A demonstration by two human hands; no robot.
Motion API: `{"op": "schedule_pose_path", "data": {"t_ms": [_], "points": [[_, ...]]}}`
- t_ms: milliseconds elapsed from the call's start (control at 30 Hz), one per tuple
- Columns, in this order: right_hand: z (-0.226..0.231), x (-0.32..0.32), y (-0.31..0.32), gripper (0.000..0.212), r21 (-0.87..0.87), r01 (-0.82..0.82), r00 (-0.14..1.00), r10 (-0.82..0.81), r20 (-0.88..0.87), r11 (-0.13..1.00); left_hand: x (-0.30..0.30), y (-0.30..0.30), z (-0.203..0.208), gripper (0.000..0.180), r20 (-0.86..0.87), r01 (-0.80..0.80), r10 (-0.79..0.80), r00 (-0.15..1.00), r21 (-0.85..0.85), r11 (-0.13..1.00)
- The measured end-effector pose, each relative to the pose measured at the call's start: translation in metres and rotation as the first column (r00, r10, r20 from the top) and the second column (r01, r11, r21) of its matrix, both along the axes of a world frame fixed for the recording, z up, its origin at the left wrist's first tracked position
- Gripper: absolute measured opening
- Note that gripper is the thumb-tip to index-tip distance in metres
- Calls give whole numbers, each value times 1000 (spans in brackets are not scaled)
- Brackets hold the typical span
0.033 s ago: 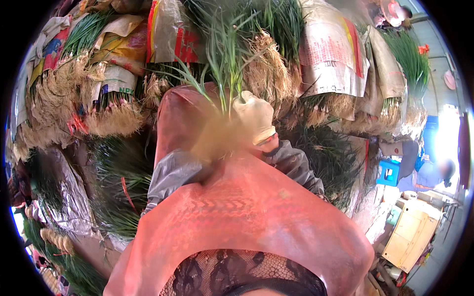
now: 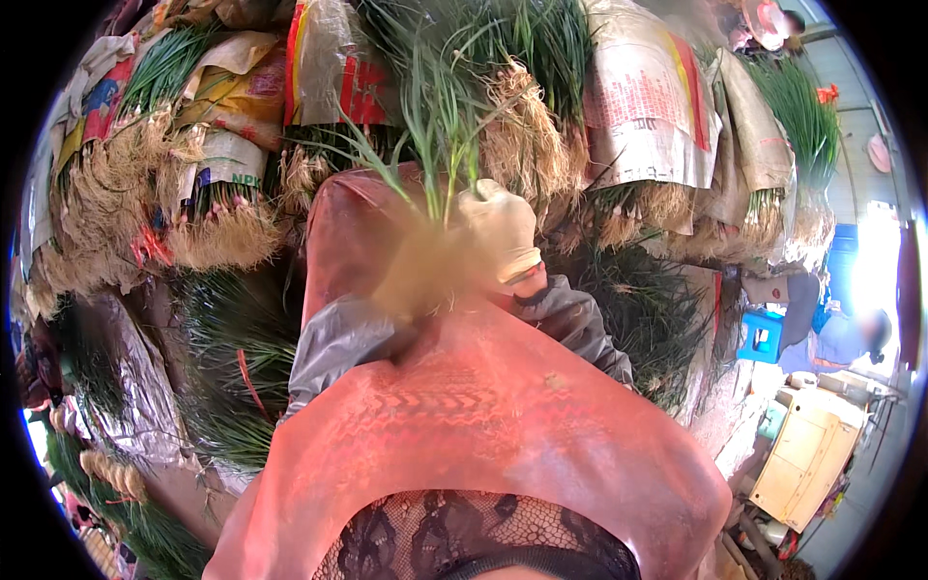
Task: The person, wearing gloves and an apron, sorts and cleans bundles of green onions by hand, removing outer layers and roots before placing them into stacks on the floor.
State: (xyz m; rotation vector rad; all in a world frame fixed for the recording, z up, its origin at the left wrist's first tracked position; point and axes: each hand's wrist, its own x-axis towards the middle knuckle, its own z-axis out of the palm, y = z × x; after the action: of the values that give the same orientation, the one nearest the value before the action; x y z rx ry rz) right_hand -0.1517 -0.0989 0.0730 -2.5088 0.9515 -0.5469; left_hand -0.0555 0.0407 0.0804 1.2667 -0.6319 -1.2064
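Observation:
My right hand, in a pale cream glove, is closed at the lower stems of a small bunch of green garlic above my lap. The long flat leaves fan upward, away from me. A tan blur covers the bunch's lower end and my left hand, so its fingers cannot be made out. Only the grey left sleeve shows, reaching toward the same bunch. A reddish apron covers my lap and knees.
Rooted bundles stand ahead, several wrapped in woven sacks. Loose greens lie at my left, more at my right. Farther right are a blue stool, a seated person and a yellowish cabinet.

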Motion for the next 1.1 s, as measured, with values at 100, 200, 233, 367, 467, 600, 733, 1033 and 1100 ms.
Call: {"op": "schedule_pose_path", "data": {"t_ms": [100, 200, 233, 367, 467, 600, 733, 1033, 1100], "points": [[8, -21, -14, 25, 12, -114, 977, 110, 182, 993, 12, 9, 55, 27, 395, 57, -21, 918, -79, 995], [-10, -24, -21, 21, 318, 96, 970, -161, 184, 943, 13, 31, 111, 29, -412, -414, 356, 839, -58, 908], [-11, -31, -31, 19, 345, 167, 975, -207, 83, 924, 21, 31, 113, 28, -475, -354, 315, 821, 8, 935], [4, -7, 1, 22, 886, -191, 909, -264, 322, 423, 26, 27, 88, 26, 580, 109, -137, 803, 83, 991], [-2, -8, 9, 28, 886, -397, 873, -199, 445, 240, 8, 15, 40, 24, 526, 115, -127, 841, 55, 992], [-15, -8, 16, 30, 714, -513, 831, 68, 552, 476, -2, 25, 1, 23, 114, 51, -46, 992, -42, 998], [-29, -8, 13, 32, 30, -478, 863, 463, 203, 878, -6, 27, -16, 23, -140, 1, 23, 990, 169, 986], [14, 19, 5, 10, -156, -404, 915, 401, -47, 901, -7, 30, 25, 17, -141, -168, 204, 969, 234, 958], [10, 26, 13, 11, -235, -255, 960, 275, 57, 938, 0, 31, 25, 20, 21, -127, 125, 992, 100, 987]]}}
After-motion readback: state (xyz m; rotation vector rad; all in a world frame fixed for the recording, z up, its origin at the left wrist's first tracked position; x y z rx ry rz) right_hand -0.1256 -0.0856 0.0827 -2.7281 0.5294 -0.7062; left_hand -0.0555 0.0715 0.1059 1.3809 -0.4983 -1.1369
